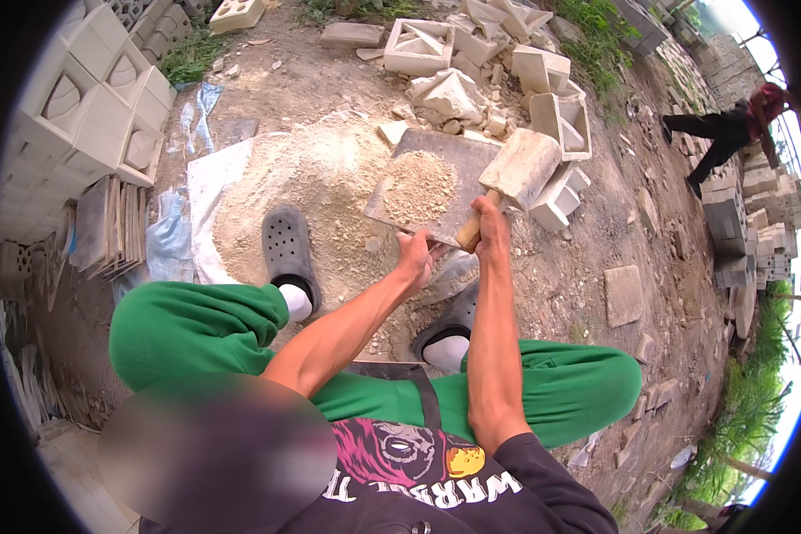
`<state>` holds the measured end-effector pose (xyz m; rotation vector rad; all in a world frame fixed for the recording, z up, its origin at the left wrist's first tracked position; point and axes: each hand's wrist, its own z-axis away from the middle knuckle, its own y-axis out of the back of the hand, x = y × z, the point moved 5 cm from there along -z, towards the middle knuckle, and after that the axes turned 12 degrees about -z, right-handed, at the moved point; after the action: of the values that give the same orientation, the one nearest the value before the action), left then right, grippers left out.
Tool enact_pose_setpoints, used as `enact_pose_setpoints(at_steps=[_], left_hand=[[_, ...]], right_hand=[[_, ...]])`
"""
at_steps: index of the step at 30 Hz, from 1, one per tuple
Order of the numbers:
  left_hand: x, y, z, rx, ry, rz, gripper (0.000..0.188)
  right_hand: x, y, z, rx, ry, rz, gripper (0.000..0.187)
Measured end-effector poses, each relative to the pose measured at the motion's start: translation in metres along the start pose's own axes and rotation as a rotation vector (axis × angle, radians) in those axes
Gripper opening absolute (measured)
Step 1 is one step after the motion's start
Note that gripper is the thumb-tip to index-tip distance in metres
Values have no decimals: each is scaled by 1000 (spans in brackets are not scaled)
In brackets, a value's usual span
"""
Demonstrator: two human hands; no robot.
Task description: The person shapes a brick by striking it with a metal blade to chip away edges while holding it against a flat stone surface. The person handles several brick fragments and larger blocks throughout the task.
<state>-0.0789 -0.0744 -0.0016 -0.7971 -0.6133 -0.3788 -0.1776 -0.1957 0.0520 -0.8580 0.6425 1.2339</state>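
Note:
My right hand point(490, 227) is wrapped round the handle of a wooden mallet point(523, 167), whose thick, pale block head is raised at the right side of a flat grey slab point(478, 158). A small heap of crushed tan grit point(420, 185) lies on that slab. At the slab's near edge, my left hand point(417, 255) grips the rim with bent fingers; its fingertips are partly hidden. A larger spread of the same tan crushed material point(307, 169) covers a white sheet point(206, 200) to the left.
Broken pale blocks point(454, 96) and hollow blocks point(561, 120) are heaped beyond the slab. Stacked cream blocks point(89, 107) rise at the left, above thin boards point(107, 227). My grey clogs point(287, 245) flank the work spot. Another person point(734, 129) stands far right near grey block stacks point(730, 218).

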Motion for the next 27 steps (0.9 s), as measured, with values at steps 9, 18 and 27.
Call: enact_pose_setpoints(at_steps=[9, 18, 27], left_hand=[[81, 24, -2, 210, -126, 315, 37], [140, 28, 11, 170, -124, 192, 42], [128, 27, -3, 83, -69, 378, 38]], right_hand=[[-48, -129, 72, -318, 173, 52, 31], [-23, -86, 34, -267, -223, -273, 21], [77, -110, 60, -595, -423, -216, 28]])
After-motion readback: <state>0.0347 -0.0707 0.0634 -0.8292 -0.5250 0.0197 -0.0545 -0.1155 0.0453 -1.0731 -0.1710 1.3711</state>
